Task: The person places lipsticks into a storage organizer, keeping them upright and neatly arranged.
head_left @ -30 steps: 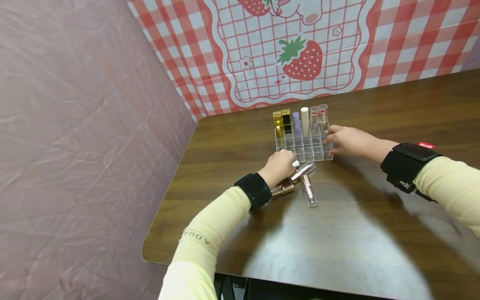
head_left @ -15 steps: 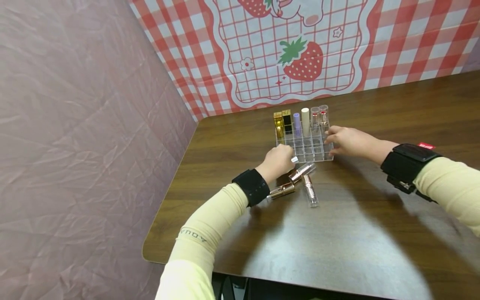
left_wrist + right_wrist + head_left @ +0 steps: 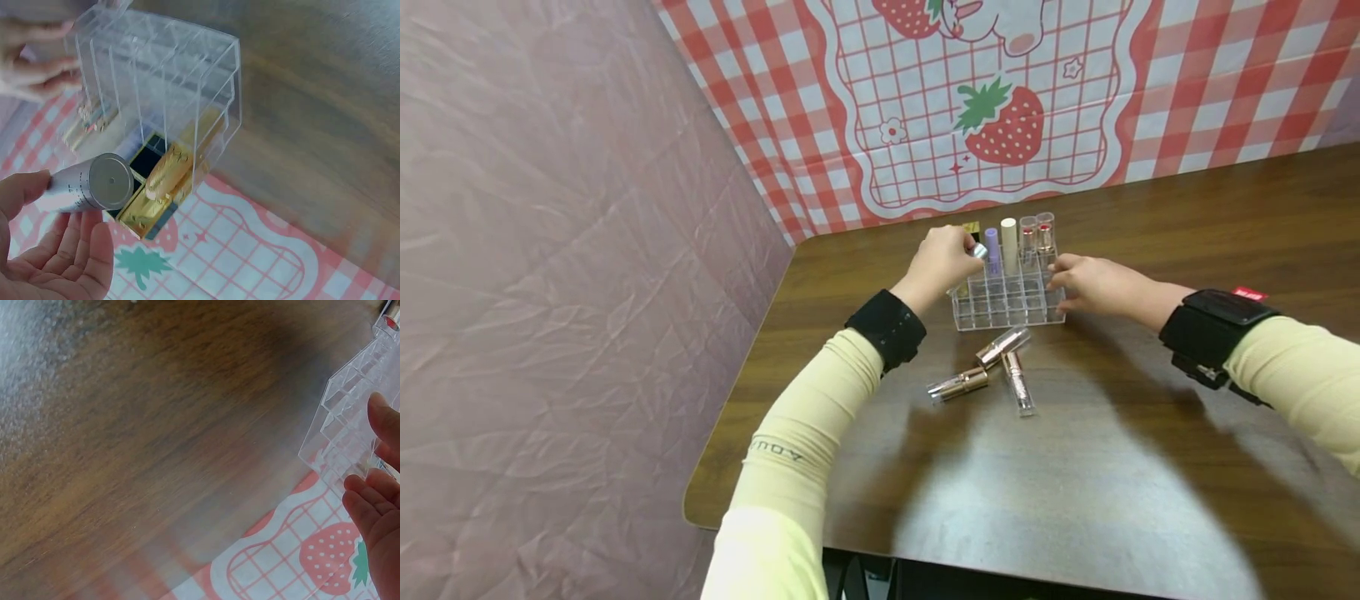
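Note:
My left hand (image 3: 940, 267) pinches a silver lipstick tube (image 3: 75, 187) between thumb and fingers, over the back left of a clear lipstick organizer (image 3: 1011, 318). In the left wrist view the tube's round end points toward the organizer, beside a gold lipstick (image 3: 165, 175) and a black-and-gold one (image 3: 148, 160). At the organizer's right side, my right hand (image 3: 1097, 283) rests its fingertips and thumb against the clear wall. Along the back row stand a purple tube (image 3: 992, 250), a cream tube (image 3: 1009, 242) and two clear-capped red lipsticks (image 3: 1028, 237).
Three rose-gold lipsticks with clear ends lie on the wooden table (image 3: 820, 333) before the organizer: one angled (image 3: 1003, 346), one at left (image 3: 957, 386), one pointing toward the front edge (image 3: 1018, 385). A red-checked strawberry cloth (image 3: 1000, 125) hangs behind, and a pinkish sheet (image 3: 587, 292) at left.
My left hand has lifted the silver lipstick tube from the organizer's front left corner up and away to its back row, now covering the gold lipstick. My right hand has stayed put.

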{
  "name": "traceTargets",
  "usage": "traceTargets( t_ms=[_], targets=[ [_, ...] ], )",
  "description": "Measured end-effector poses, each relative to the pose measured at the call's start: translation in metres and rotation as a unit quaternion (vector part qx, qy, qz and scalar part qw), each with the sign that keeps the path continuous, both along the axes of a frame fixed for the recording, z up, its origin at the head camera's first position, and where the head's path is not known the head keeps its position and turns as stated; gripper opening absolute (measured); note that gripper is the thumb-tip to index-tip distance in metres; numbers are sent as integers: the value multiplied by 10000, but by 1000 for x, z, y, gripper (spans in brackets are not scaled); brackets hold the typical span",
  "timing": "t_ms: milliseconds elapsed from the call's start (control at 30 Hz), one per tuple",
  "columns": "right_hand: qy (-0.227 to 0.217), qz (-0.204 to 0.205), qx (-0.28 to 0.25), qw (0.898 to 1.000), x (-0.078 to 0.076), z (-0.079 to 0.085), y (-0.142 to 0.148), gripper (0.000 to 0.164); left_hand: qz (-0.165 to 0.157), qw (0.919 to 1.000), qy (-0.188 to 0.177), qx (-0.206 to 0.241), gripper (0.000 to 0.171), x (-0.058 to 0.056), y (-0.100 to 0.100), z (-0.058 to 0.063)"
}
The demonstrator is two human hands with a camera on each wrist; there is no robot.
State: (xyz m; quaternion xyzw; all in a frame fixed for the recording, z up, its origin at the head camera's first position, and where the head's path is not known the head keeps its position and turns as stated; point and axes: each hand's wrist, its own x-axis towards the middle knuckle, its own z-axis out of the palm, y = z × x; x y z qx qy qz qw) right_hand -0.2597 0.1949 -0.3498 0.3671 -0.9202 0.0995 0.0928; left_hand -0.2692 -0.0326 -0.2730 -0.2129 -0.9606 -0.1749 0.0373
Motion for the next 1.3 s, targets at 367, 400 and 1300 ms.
traceTargets(
  t_ms=[367, 400, 1300],
  targets=[
    [77, 129, -69, 9999, 0, 0, 1, 27, 425, 9969, 76, 661, 21, -14, 3, 10],
    [80, 142, -65, 9998, 1, 0, 1, 27, 440, 9966, 82, 690, 21, -15, 3, 10],
    [35, 116, -152, 9998, 2, 0, 2, 28, 709, 9910, 150, 1125, 17, -24, 10, -19]
  ],
)
